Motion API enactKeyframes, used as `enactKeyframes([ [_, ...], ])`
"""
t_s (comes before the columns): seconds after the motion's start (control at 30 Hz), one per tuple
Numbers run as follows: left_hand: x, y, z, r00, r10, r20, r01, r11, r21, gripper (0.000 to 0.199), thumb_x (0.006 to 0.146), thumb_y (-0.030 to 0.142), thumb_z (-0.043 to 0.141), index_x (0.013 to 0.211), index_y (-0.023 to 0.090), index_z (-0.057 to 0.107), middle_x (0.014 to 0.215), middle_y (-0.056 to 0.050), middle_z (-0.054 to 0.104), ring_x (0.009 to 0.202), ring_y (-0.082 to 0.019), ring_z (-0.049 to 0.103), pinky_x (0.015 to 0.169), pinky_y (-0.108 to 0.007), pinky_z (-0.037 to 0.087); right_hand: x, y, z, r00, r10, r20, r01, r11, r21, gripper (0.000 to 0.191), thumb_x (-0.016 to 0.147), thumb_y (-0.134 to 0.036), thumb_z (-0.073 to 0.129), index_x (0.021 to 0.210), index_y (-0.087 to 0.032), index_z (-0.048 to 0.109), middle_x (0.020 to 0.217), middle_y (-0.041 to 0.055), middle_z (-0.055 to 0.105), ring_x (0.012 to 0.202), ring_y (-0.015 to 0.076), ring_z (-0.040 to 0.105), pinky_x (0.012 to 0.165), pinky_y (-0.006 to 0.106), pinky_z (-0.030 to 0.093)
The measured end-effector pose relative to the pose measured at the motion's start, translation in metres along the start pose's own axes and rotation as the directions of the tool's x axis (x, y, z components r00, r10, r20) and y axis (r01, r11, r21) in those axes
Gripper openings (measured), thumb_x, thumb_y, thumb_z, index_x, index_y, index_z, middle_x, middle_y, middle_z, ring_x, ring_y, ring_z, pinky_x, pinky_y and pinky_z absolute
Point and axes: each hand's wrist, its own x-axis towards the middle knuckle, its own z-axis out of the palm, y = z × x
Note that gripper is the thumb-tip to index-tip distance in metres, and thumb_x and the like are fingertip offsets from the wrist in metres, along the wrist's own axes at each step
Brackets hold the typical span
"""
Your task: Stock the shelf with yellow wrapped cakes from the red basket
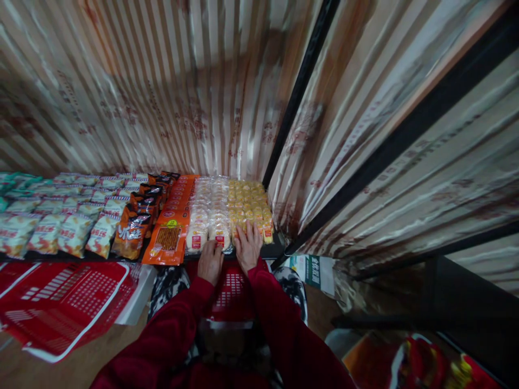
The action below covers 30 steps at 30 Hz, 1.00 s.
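On a dark shelf (275,248) stand rows of packaged snacks. My left hand (211,261) touches the front edge of the white wrapped packs (219,216), its fingers bent close together; whether it grips one is not clear. My right hand (248,247) lies with spread fingers on the front of the yellow wrapped packs (247,197). Just left of the white packs is a flat orange packet (167,237) with a clear window. Farther left are orange and black bags (132,232) and several rows of pale bags (75,232).
Below the shelf are a red basket (231,294) between my knees and a red and white bag (68,302) at the left. Black metal posts (300,97) and striped curtains (162,81) stand behind. Colourful packages (430,362) lie at the lower right.
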Motion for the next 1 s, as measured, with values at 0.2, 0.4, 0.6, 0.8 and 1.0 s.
enactKeyframes([
  [0.2, 0.007, 0.000, -0.004, 1.000, -0.010, 0.020, 0.010, 1.000, -0.013, 0.011, 0.081, 0.013, 0.055, 0.091, 0.016, 0.058, 0.100, -0.010, 0.051, 0.097, -0.024, 0.049, 0.084, -0.040, 0.050, 0.017, 0.005, -0.001, 1.000, -0.024, -0.010, 0.024, 1.000, -0.014, 0.041, 0.091, -0.038, 0.045, 0.128, -0.024, 0.054, 0.141, 0.0083, 0.043, 0.138, 0.0283, 0.019, 0.107, 0.049, 0.019],
  [0.4, 0.014, -0.004, 0.000, 1.000, 0.009, -0.026, -0.009, 1.000, -0.017, 0.008, 0.086, 0.016, 0.052, 0.082, 0.016, 0.059, 0.092, -0.008, 0.053, 0.088, -0.021, 0.051, 0.077, -0.036, 0.050, 0.026, 0.003, 0.008, 0.999, -0.033, 0.026, 0.033, 0.999, 0.004, 0.037, 0.090, -0.034, 0.045, 0.124, -0.025, 0.057, 0.136, 0.0062, 0.050, 0.137, 0.0270, 0.021, 0.107, 0.050, 0.017],
  [0.6, 0.007, -0.004, -0.001, 0.996, 0.045, -0.074, -0.046, 0.999, -0.004, 0.012, 0.087, 0.012, 0.048, 0.088, 0.016, 0.060, 0.095, -0.009, 0.057, 0.094, -0.021, 0.052, 0.082, -0.035, 0.051, 0.026, -0.003, 0.004, 0.999, -0.038, 0.031, 0.038, 0.999, 0.005, 0.039, 0.092, -0.034, 0.042, 0.127, -0.021, 0.053, 0.140, 0.0085, 0.046, 0.137, 0.0264, 0.021, 0.108, 0.050, 0.014],
  [0.8, -0.006, -0.009, 0.000, 0.991, 0.109, -0.072, -0.106, 0.993, 0.046, 0.023, 0.087, 0.009, 0.044, 0.103, 0.014, 0.060, 0.111, -0.013, 0.059, 0.112, -0.024, 0.052, 0.093, -0.040, 0.048, 0.036, -0.027, 0.010, 0.963, -0.248, 0.103, 0.242, 0.968, 0.069, 0.040, 0.090, -0.040, 0.048, 0.126, -0.026, 0.054, 0.143, 0.0045, 0.042, 0.139, 0.0268, 0.017, 0.109, 0.049, 0.012],
  [1.0, -0.013, -0.014, 0.002, 0.993, 0.115, 0.007, -0.115, 0.993, 0.038, 0.032, 0.084, 0.007, 0.040, 0.108, 0.014, 0.059, 0.119, -0.013, 0.059, 0.121, -0.025, 0.048, 0.095, -0.041, 0.048, 0.031, -0.029, 0.032, 0.957, -0.257, 0.134, 0.250, 0.966, 0.062, 0.039, 0.090, -0.037, 0.049, 0.127, -0.028, 0.053, 0.139, 0.0022, 0.047, 0.137, 0.0268, 0.023, 0.110, 0.049, 0.012],
])
